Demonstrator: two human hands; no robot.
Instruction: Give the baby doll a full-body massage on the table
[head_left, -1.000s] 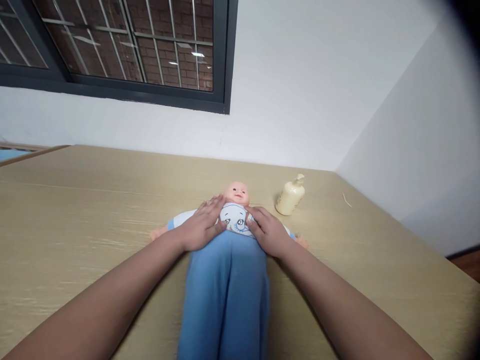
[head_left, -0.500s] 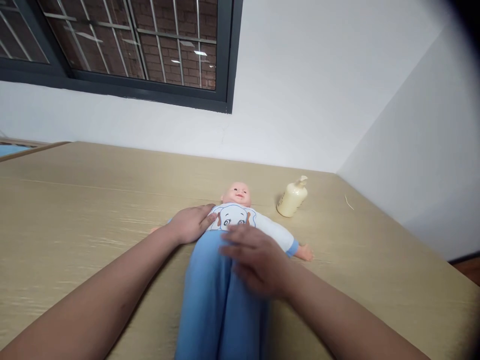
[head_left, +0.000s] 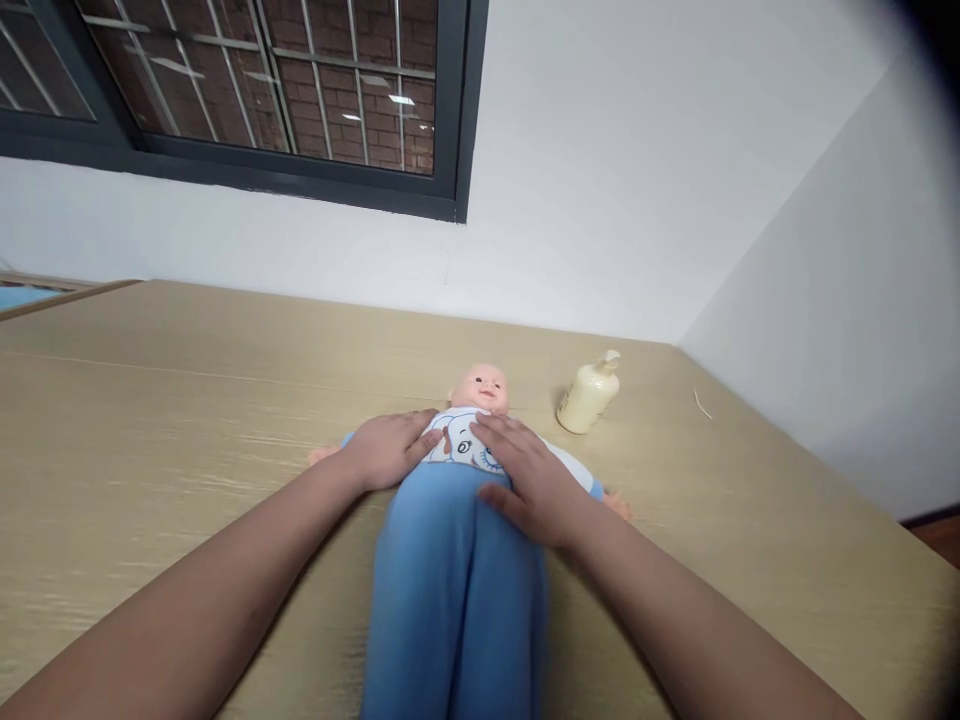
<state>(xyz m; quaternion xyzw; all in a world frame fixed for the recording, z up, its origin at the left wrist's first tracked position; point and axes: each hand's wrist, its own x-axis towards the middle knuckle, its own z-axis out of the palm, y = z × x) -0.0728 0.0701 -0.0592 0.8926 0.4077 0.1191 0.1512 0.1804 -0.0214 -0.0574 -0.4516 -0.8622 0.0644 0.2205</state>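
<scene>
A baby doll (head_left: pixel 459 540) lies on its back on the table, head toward the wall and arms spread. It wears a white top with a cartoon face print and long blue trousers. My left hand (head_left: pixel 391 447) lies flat, fingers stretched, on the left side of the doll's chest. On the right side of the chest rests my right hand (head_left: pixel 531 475), open, its thumb apart over the waist of the trousers. Both palms are hidden from view. Parts of the doll's arms are covered by my hands.
A cream pump bottle (head_left: pixel 589 397) stands on the table to the right of the doll's head. Farther right lies a thin pale strip (head_left: pixel 703 404). The wooden table (head_left: pixel 187 400) meets a white wall (head_left: pixel 585 180) below a barred window (head_left: pixel 315 90).
My right hand has moved up from over the blue trousers onto the right side of the doll's chest. My left hand stays on the other side.
</scene>
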